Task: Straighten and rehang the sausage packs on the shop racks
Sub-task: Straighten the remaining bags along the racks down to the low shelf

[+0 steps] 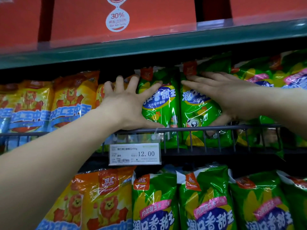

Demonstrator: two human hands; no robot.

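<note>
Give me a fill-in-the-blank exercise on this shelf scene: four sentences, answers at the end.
1. The price tag below the wire rail reads ___.
2. The pack under the right hand is mainly ___ in colour.
3. The orange packs left of the left hand show a cartoon ___.
4. The white sticker on the box above reads ___ percent.

Answers: 12.00; green; lion; 30.
</note>
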